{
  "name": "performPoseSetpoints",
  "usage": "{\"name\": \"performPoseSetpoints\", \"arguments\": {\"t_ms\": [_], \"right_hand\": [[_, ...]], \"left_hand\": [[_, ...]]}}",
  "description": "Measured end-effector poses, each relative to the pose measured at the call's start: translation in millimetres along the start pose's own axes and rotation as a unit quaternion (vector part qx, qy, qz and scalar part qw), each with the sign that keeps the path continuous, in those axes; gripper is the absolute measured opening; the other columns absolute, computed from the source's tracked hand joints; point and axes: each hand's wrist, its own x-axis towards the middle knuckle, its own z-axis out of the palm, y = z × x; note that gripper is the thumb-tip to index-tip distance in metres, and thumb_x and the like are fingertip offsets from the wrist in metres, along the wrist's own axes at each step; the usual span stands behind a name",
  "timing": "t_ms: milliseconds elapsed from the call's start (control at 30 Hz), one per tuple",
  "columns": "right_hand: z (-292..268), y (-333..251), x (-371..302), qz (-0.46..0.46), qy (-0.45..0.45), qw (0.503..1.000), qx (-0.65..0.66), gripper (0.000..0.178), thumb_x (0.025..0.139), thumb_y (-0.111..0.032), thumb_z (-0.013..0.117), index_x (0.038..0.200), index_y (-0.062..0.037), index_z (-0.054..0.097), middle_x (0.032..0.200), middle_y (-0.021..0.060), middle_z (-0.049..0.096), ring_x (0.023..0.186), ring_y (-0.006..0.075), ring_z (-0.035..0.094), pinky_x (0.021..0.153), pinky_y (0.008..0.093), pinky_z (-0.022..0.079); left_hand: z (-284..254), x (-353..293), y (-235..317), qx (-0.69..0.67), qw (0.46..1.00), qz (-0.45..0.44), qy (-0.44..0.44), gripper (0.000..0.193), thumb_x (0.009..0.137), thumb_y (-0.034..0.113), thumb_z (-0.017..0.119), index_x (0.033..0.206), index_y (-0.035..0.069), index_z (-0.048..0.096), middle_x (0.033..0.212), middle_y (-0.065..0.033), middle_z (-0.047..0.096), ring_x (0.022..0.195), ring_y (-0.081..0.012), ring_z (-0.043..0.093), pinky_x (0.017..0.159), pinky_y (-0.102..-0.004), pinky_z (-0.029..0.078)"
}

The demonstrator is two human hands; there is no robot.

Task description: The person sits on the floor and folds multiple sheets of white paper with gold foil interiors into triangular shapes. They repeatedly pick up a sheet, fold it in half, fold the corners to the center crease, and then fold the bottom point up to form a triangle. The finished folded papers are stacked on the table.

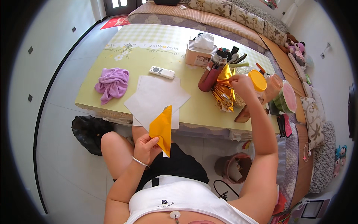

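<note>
My left hand [146, 148] pinches a folded piece of gold paper [162, 128] between thumb and fingers, above my lap at the table's near edge. The paper has a pointed top, a slanted side and a bit of white showing at its lower tip. Across the table, my right hand [242, 86] is closed at the upper part of a bundle of folded gold papers [223, 98]. This bundle stands against a dark red thermos [212, 72]. White paper sheets [156, 95] lie overlapping in front of me, partly over the table edge.
A purple cloth [112, 85] and a white remote control [162, 72] lie on the table [141, 59]. Farther back stands a tissue box [197, 54]. Right of my hand are a yellow-lidded jar [257, 80] and a cut watermelon [286, 99]. A waste bin [227, 168] stands below.
</note>
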Motion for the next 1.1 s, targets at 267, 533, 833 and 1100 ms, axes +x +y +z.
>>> {"name": "performPoseSetpoints", "arguments": {"t_ms": [267,533,833,1100], "right_hand": [[18.5,19.0,-29.4,0.097,-0.071,0.944,0.309,0.024,0.085,-0.009,0.06,0.101,0.0047,0.071,0.074,0.0061,0.068,0.055,0.0097,0.064,0.048,0.0245,0.047],[21.6,4.3,-42.9,-0.124,0.058,0.962,-0.236,0.015,0.084,-0.014,0.061,0.087,-0.0008,0.069,0.133,0.0196,0.059,0.128,0.0331,0.052,0.103,0.0448,0.042],[30.7,11.2,10.7,-0.148,-0.153,0.897,-0.388,0.043,0.079,-0.019,0.059,0.117,0.0001,0.069,0.136,0.0222,0.058,0.144,0.0361,0.036,0.121,0.0591,0.007],[31.1,-14.5,25.1,-0.1,-0.345,0.84,-0.407,0.042,0.081,-0.023,0.059,0.118,-0.0078,0.072,0.13,0.0133,0.065,0.14,0.0352,0.043,0.119,0.0585,0.014]], "left_hand": [[2.0,1.7,-7.1,-0.056,0.998,-0.021,-0.023,0.015,0.096,0.002,0.058,0.107,-0.006,0.065,0.104,-0.0137,0.069,0.093,-0.0232,0.068,0.089,-0.0396,0.056],[7.6,2.2,-9.0,-0.027,0.999,-0.027,-0.027,0.015,0.097,0.003,0.058,0.108,-0.005,0.065,0.103,-0.0125,0.069,0.091,-0.0216,0.068,0.087,-0.0389,0.056],[9.0,5.2,-16.0,0.021,0.999,-0.034,-0.02,0.016,0.096,0.003,0.059,0.109,-0.003,0.066,0.105,-0.0113,0.07,0.091,-0.0202,0.068,0.087,-0.0369,0.056],[12.0,3.6,-18.0,0.038,0.999,-0.034,0.001,0.019,0.096,0.005,0.061,0.112,-0.002,0.066,0.102,-0.0083,0.07,0.09,-0.0176,0.068,0.081,-0.0317,0.057]]}}
